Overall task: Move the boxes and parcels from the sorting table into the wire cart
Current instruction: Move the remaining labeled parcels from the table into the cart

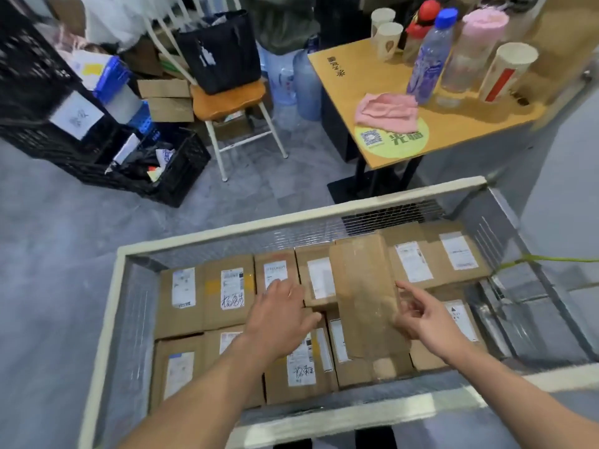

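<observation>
Your left hand [281, 314] reaches into the wire cart [107, 306], fingers spread and relaxed over the labelled boxes [227, 294], holding nothing. Your right hand [421, 319] hangs at the right edge of a long brown parcel [363, 293] that lies on top of the boxes; its fingers are loosely curled, index extended, gripping nothing. Boxes fill the cart floor in rows. A yellow table [453, 131] with bottles [428, 56] stands far right.

parcel sorting/storage room, back-of-shop type. near: wire cart [324, 218] packed with labelled cardboard boxes [228, 294]. far left: black plastic crates [155, 170], flattened cartons [165, 98]. far right: small table [460, 131] with bottles, paper cups.
</observation>
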